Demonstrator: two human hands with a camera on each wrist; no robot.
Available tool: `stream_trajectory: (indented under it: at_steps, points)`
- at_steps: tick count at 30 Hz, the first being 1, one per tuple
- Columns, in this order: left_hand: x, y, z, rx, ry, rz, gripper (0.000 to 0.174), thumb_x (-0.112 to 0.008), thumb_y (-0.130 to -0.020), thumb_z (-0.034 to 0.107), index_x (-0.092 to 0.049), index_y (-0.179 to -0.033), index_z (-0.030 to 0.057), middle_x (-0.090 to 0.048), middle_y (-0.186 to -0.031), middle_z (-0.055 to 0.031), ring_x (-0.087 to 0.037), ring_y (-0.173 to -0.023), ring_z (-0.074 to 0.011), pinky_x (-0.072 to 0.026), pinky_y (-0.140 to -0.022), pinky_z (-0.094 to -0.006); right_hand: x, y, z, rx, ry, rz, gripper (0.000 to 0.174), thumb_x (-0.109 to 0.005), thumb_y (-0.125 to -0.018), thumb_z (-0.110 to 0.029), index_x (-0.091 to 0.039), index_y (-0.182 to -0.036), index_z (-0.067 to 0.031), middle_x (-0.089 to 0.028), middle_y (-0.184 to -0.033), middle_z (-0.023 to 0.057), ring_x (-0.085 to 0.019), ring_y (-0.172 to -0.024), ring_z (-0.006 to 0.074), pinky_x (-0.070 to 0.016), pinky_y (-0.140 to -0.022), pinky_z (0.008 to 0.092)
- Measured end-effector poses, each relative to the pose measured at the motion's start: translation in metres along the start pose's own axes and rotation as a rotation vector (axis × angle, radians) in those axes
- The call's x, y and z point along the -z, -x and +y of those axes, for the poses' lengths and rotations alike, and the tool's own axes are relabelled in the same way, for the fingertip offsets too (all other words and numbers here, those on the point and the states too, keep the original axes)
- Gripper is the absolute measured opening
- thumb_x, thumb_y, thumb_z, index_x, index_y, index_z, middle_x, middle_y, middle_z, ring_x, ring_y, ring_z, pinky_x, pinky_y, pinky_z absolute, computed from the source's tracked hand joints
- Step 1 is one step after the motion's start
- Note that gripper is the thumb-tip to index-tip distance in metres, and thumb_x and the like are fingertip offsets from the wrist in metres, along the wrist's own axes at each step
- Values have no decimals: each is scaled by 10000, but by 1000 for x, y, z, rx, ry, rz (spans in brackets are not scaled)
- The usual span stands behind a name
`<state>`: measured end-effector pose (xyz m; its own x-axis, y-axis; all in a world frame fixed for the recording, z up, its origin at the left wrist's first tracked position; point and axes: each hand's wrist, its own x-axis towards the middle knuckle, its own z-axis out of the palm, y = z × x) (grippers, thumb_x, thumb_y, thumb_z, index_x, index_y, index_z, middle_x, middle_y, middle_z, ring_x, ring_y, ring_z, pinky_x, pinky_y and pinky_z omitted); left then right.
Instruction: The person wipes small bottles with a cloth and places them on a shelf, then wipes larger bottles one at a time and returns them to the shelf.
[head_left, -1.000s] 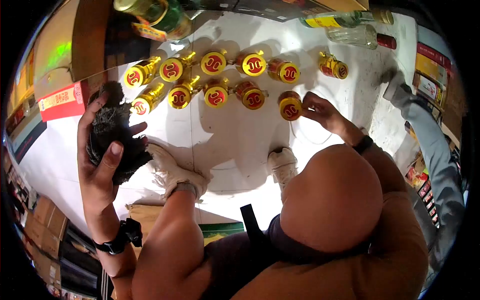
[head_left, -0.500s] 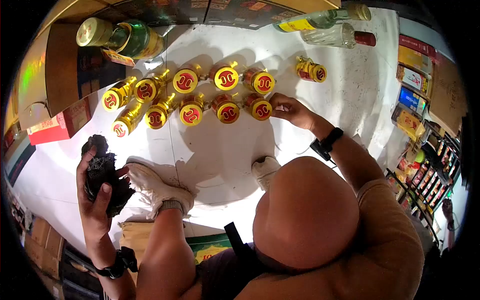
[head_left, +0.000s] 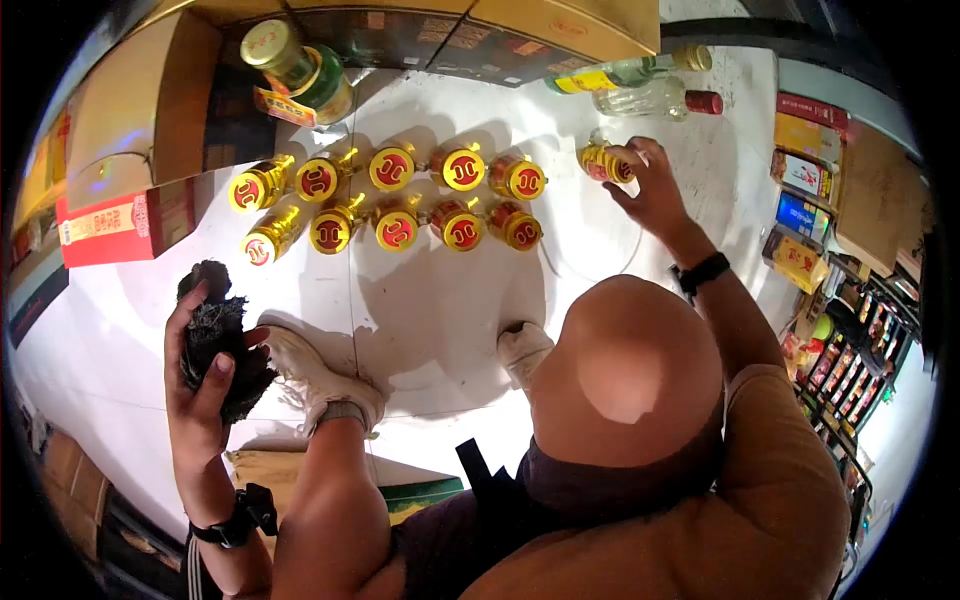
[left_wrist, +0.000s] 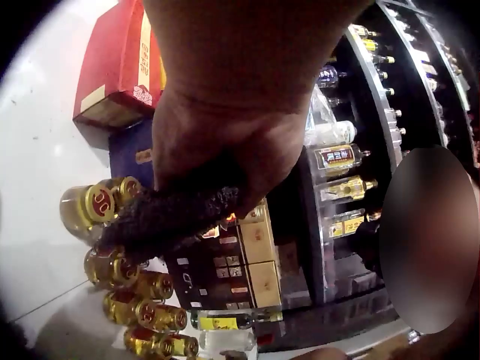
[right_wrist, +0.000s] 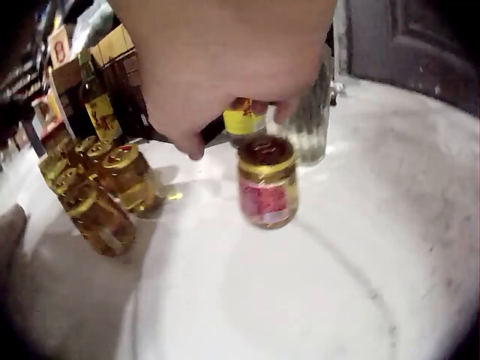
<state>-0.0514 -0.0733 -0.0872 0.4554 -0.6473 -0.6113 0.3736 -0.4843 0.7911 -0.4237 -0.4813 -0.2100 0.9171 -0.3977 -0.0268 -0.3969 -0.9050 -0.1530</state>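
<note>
In the head view my left hand (head_left: 198, 400) grips a dark, shaggy cloth (head_left: 215, 335) at the left; the left wrist view shows the same cloth (left_wrist: 176, 214) under my hand (left_wrist: 225, 139). My right hand (head_left: 660, 200) reaches a lone gold-lidded jar (head_left: 597, 163) right of the others, its fingers spread at the lid. In the right wrist view that jar (right_wrist: 268, 191) stands upright, with thumb and fingers of my hand (right_wrist: 225, 82) apart above it, not visibly touching. Several similar jars (head_left: 392, 168) stand in two rows on the white floor (head_left: 440, 330).
A green bottle (head_left: 315, 85) stands behind the left jars, near a red box (head_left: 135, 225). Another green bottle (head_left: 610, 75) and a clear bottle (head_left: 645, 100) lie at the back right. Cartons (head_left: 400, 45) line the back; a shoe (head_left: 525, 350) is in front.
My right hand has placed a jar at the right end of the front row, let go of it and moved right and back to the lone jar. My left hand keeps its grip on the cloth.
</note>
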Motion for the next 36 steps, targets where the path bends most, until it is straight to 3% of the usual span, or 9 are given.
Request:
stream_trajectory:
  at_steps: [7,12,16,18,23,24,28,34,36]
  points:
    - [3,7,-2,-82,154,30,613,-641,-885,173,-344,-1408,56,-521,-1234,-147,-635,-1026,-270,-541,-871,-361,-8,-27,12,-311,-171,-686,644,-772,-715,-47,-492,-1286,-154,-470,-1267,145,-535,-1117,329,-460,-971,386]
    - [15,21,-7,-45,97,72,719,-666,-846,351,-342,-1414,51,-354,-1447,-170,-441,-1261,-290,-478,-977,-454,-2,-23,10,-163,-358,-394,568,-742,-743,35,-499,-1244,-78,-535,-1191,128,-567,-1100,254,-479,-932,339]
    - [22,29,-6,-54,187,81,770,-677,-821,378,-329,-1423,45,-392,-1413,-173,-546,-1137,-307,-523,-910,-447,74,-46,-40,-227,-691,-205,517,-756,-764,-6,-535,-1230,-43,-527,-1142,104,-557,-1074,236,-486,-927,332]
    - [13,30,7,-165,336,112,637,-639,-869,179,-339,-1413,38,-494,-1279,-163,-643,-985,-279,-546,-841,-384,124,-70,-73,-136,-535,-178,538,-755,-757,16,-513,-1236,-25,-515,-1144,102,-555,-1076,219,-505,-910,329]
    - [17,21,40,-343,458,-45,663,-647,-859,256,-349,-1408,33,-492,-1313,-177,-617,-1046,-312,-542,-853,-392,208,-138,-172,294,-514,89,684,-842,-654,-19,-480,-1234,-32,-526,-1193,132,-528,-1097,250,-436,-962,359]
    - [16,20,54,-344,388,-14,863,-680,-792,467,-298,-1442,46,-402,-1406,-204,-556,-1141,-351,-532,-881,-439,218,-152,-195,422,-585,72,715,-861,-635,-54,-474,-1236,-32,-529,-1188,148,-532,-1082,274,-436,-957,377]
    - [19,8,77,-643,696,-197,649,-538,-930,432,-356,-1407,33,-463,-1360,-175,-580,-1142,-280,-512,-941,-389,240,-203,-294,898,-367,-128,795,-880,-606,-68,-444,-1270,-99,-460,-1341,211,-503,-1226,362,-440,-1018,464]
    - [39,21,90,-1050,863,-152,509,-604,-920,357,-467,-1287,32,-578,-1123,-109,-626,-947,-176,-525,-814,-292,214,-238,-412,1092,-417,132,772,-808,-755,-245,-342,-1347,-77,-563,-1055,161,-605,-907,244,-525,-759,336]
    - [47,29,90,-1115,828,-77,493,-600,-922,358,-474,-1271,33,-582,-1112,-103,-626,-950,-169,-527,-811,-290,228,-220,-436,366,-839,-236,745,-718,-831,-372,-303,-1369,-66,-585,-983,138,-614,-751,188,-507,-608,282]
